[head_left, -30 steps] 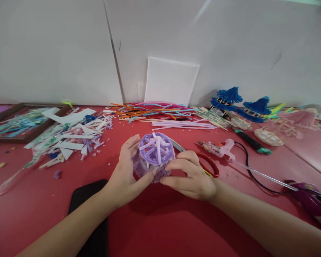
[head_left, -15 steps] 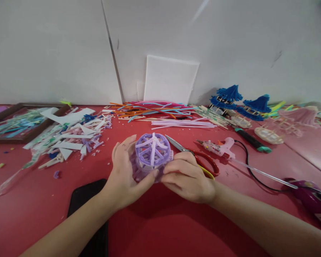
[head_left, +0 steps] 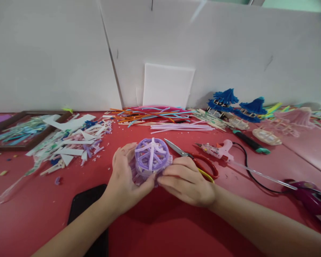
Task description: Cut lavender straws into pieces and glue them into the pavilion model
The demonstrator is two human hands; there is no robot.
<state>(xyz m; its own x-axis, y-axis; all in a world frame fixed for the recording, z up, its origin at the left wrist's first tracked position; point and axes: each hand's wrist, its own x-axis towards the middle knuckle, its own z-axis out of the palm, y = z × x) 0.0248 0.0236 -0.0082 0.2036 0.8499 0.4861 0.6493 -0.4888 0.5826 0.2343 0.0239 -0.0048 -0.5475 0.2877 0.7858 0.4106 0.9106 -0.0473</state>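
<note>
A round purple pipe-cleaner craft piece (head_left: 152, 154) is held above the red table, its spoked circular face turned up toward me. My left hand (head_left: 127, 175) wraps its left side, with the thumb along the near edge. On the lower right edge, the fingers of my right hand (head_left: 186, 181) pinch the piece's fringe; their tips are partly hidden. Just beyond my right hand lie scissors (head_left: 203, 166) with red and yellow handles. A pink hot glue gun (head_left: 219, 150) with a clear glue stick rests to their right.
Pipe cleaners (head_left: 155, 115) lie in a pile by the wall. Paper and foam scraps (head_left: 72, 142) and a brown frame (head_left: 18, 147) are at left. A black phone (head_left: 88, 203) lies near my left forearm. Blue pavilion-like models (head_left: 224, 100) and a black-green tool (head_left: 250, 141) stand or lie at right.
The view has tilted up slightly, so the table things sit lower in the picture. Both hands keep hold of the purple piece, which has turned only slightly.
</note>
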